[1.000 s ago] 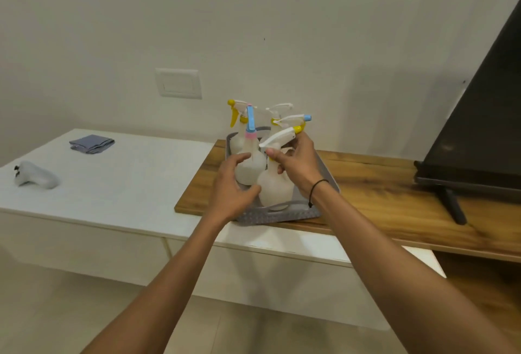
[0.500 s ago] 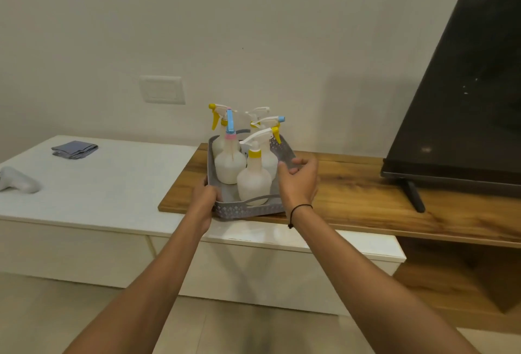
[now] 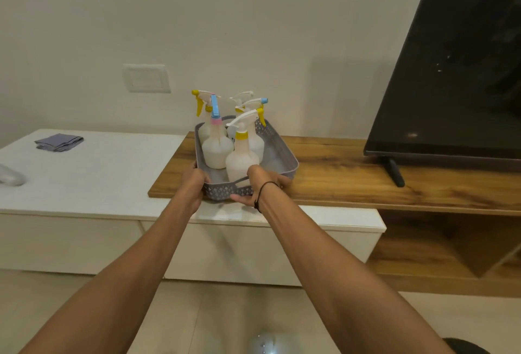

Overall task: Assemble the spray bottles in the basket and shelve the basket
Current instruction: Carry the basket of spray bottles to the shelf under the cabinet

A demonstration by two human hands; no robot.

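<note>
Head view: both hands, left hand [image 3: 194, 181] and right hand [image 3: 263, 184], grip the grey perforated basket [image 3: 282, 156] of white spray bottles [image 3: 242, 156].

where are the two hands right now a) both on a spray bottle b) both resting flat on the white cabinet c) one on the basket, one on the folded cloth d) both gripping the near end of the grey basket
d: the left hand and right hand each hold the near end of the grey basket, which sits on the wooden shelf with the spray bottles upright inside.
</note>
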